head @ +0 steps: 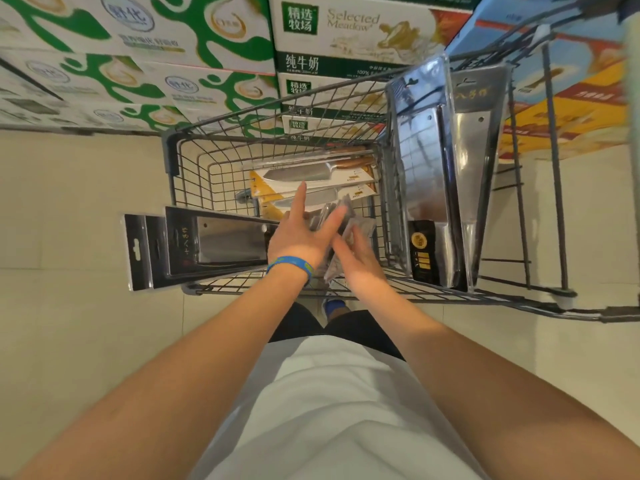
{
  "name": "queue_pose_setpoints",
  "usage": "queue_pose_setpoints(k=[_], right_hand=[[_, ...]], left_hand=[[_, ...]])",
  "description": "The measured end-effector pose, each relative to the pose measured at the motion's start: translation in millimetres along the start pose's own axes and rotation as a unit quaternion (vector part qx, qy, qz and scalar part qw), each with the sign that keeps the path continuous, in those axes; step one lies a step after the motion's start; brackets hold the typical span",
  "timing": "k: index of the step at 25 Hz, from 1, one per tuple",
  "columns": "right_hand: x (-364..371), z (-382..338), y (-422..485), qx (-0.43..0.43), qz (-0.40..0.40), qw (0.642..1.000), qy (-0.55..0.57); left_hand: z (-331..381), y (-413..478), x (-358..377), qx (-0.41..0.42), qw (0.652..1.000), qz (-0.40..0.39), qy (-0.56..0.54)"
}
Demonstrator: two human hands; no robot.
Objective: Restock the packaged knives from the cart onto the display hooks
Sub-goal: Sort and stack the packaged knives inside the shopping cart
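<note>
Over the cart's left rim, 9 o'clock: black-carded cleaver pack [207, 244] lying flat across the rim of the grey wire cart [194, 147]. Its long axis runs 9–3, with the hang-hole tab toward 9, overhanging the floor.
Left hand [299, 239]: fingers straight and spread, forefinger toward 12, gripping nothing. The other fingers lie against the bundle's left face.
Basket floor, 12 o'clock of the hands: yellow-carded knife packs [258, 183], stacked. Long axes run near 9–3, wooden handles toward 3, blade tips toward 9.
Between the hands: bundle of small clear blister packs [362, 225], inside the basket. Its long axis runs roughly 7–1; the contents are too blurred to read.
Right hand [360, 258]: fingers appear curled round the bundle's lower end, holding it from 5 o'clock.
Cart's right side, 2 o'clock: tall clear blister cleaver packs [422, 168] standing on end. Long axes run 12–6, hang tabs toward 12.
Step in hand (judgement): gathering the bundle for a lift. This is best done by squaring the packs with the flat left hand so that all hang holes share one end. Both hands then raise it, tabs uppermost, clear of the wire.
Display hooks: not in view.
</note>
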State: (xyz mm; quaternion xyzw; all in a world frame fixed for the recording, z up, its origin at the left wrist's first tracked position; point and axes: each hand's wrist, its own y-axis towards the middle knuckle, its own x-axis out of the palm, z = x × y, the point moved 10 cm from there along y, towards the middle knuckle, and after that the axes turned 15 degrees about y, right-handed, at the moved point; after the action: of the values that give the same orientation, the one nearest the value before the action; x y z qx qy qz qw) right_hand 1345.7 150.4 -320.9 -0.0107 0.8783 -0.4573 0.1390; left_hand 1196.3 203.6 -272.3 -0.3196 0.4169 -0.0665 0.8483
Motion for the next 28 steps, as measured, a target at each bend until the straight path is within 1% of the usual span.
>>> queue_pose_setpoints(k=[1,2,5,7,9,11,13,15,17,19,21,23,25,26,28], right_hand=[[4,3,0,0.006,-0.002,1.0,-0.003],[7,7,0,0.013,-0.007,1.0,-0.002],[22,9,3,0.008,-0.033,0.999,-0.005],[32,5,5,-0.011,-0.049,0.996,-0.073],[33,6,5,-0.013,-0.054,0.99,-0.132],[24,12,3,-0.004,-0.044,0.985,-0.169],[17,14,-2,-0.013,-0.032,0.983,-0.179],[12,9,-7,-0.026,-0.013,0.989,-0.147],[7,0,-12,-0.024,0.009,0.989,-0.147],[-2,-9,-21,-0.04,0.027,0.987,-0.15],[-16,-18,-40,-0.09,0.044,0.988,-0.121],[-31,-22,-59,-0.12,0.058,0.988,-0.081],[-33,-26,-66,-0.144,0.044,0.984,-0.096],[-29,-26,-63,-0.145,0.022,0.983,-0.11],[-22,-18,-47,-0.098,-0.014,0.99,-0.103]], left_hand=[[-8,4,6,-0.018,0.999,-0.03,-0.031],[-16,7,12,-0.029,0.998,-0.053,-0.03],[-35,7,19,-0.022,0.995,-0.082,0.057],[-39,1,20,-0.004,0.994,-0.092,0.061],[-35,2,17,-0.001,0.991,-0.116,0.067],[-25,9,14,0.013,0.98,-0.143,0.141],[-9,19,10,0.037,0.964,-0.13,0.229],[12,22,7,0.068,0.957,-0.087,0.267],[30,19,11,0.118,0.95,-0.073,0.279],[41,14,19,0.16,0.937,-0.097,0.296],[46,11,21,0.164,0.94,-0.105,0.279],[48,7,24,0.156,0.948,-0.1,0.259],[47,5,27,0.149,0.949,-0.092,0.261],[46,3,28,0.151,0.948,-0.088,0.265],[43,3,28,0.153,0.954,-0.096,0.239]])
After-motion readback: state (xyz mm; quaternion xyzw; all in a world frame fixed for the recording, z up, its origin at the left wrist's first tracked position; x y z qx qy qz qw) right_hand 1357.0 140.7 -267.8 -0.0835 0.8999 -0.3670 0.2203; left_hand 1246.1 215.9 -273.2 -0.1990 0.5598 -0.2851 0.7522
